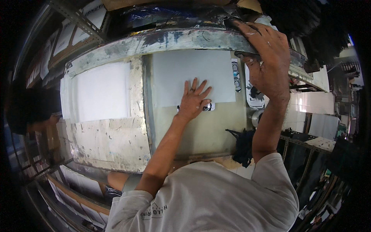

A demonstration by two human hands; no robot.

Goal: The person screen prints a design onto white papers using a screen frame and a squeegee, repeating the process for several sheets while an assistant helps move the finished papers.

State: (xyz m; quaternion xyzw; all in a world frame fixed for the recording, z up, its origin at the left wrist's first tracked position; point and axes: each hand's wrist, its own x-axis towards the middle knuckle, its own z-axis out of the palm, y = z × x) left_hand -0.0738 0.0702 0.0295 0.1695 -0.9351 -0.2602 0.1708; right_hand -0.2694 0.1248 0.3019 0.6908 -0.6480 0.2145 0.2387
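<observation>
My left hand [194, 100] lies flat with its fingers spread on a pale grey-white sheet [168, 75]. The sheet rests on a greenish flat board [208, 133]. Under and beside that hand, at the sheet's near edge, sits a small black-and-white printed piece [210, 106]. A similar printed strip [236, 79] runs along the sheet's right edge. Higher up, my right hand [270, 58] grips a paint-stained frame bar [174, 41], fingers over the top and thumb below. Dark smears mark its fingers. The bar stretches across the far side of the board.
A stack of white sheets [102, 92] lies on the stained tabletop [108, 143] to the left. At right are an ink-smeared white tray [255, 98] and a black cloth [243, 145]. Metal shelving [75, 19] stands far left; another person's arm [42, 125] shows at the left edge.
</observation>
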